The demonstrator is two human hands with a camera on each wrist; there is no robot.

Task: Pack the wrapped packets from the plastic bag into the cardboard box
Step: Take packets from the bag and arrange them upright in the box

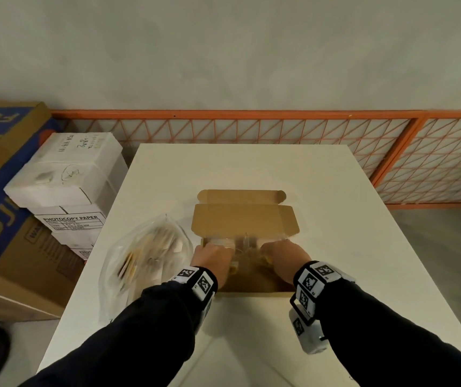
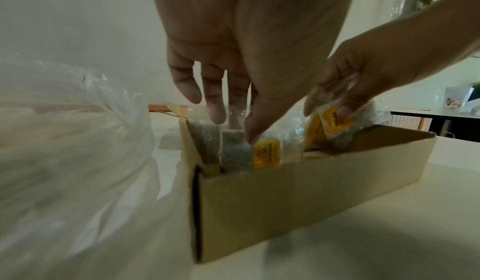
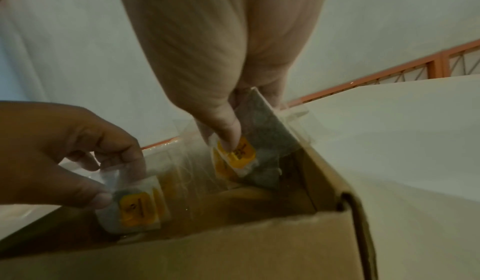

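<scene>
On the table point(image 1: 335, 247), the plastic bag point(image 1: 145, 255) lies left of the cardboard box point(image 1: 254, 284); packets point(image 2: 265, 153) stand inside.

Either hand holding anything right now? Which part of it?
Both. Left hand pinches a clear-wrapped packet with a yellow label by its top edge; right hand pinches another such packet near its top, both inside the brown cardboard box.

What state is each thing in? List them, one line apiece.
cardboard box: lid open, packets standing inside.
plastic bag: on the table left of the box, packets inside.
left hand: pinches a yellow-labelled packet in the box.
right hand: pinches another packet at the box's right end.
table: bears box and bag.
</scene>
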